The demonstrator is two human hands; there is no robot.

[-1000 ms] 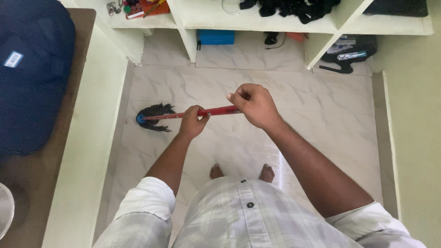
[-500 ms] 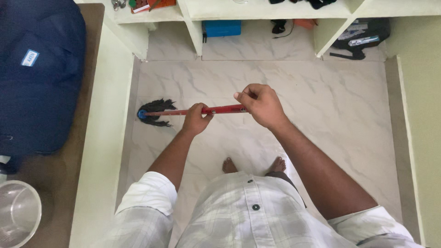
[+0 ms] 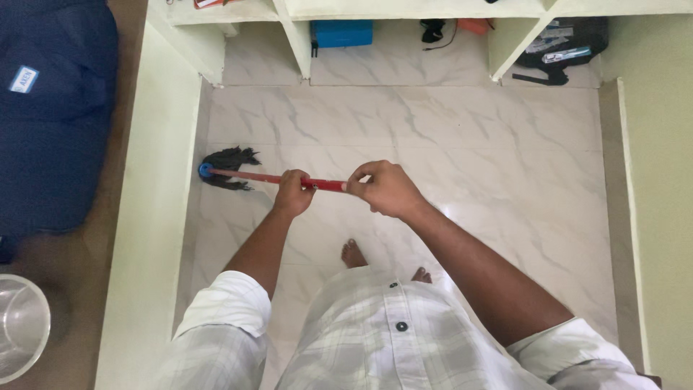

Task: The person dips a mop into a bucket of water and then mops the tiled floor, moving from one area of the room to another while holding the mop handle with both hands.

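Currently: mop (image 3: pixel 249 175) w/ red handle lies low across the marble floor (image 3: pixel 447 137); its dark string head (image 3: pixel 228 168) and blue socket (image 3: pixel 206 170) sit at the floor's left edge, touching or just short of the cream wall base (image 3: pixel 155 217) — cannot tell which. Handle runs roughly level, left to right, toward the person.

Change vs. prior frames: mop head was out on open floor, clear of the left edge; now it is hard against that edge. Strands, earlier fanned to both sides of the socket, now trail up and right. Judgement: stroke has reached its leftward limit; that strip of floor looks covered.

Left hand (image 3: pixel 292 193): fingers wrapped and closed on the handle's mid part, same grip as before. Right hand (image 3: pixel 386 189): fingers curled shut over the handle's near end, thumb on top; end of handle hidden in the fist.

Surroundings: bare feet (image 3: pixel 354 254) on the floor below the hands, nearer the shirt hem than before. White checked shirt (image 3: pixel 390 332) fills lower frame. Far edge: cream shelf dividers (image 3: pixel 296 36), blue box (image 3: pixel 341 32) beneath, black items (image 3: pixel 563 50) at far right corner. Left, beyond the wall: dark blue bag (image 3: pixel 50 108) and a steel vessel (image 3: pixel 22 336) at lower left, more in view than 1 s ago.
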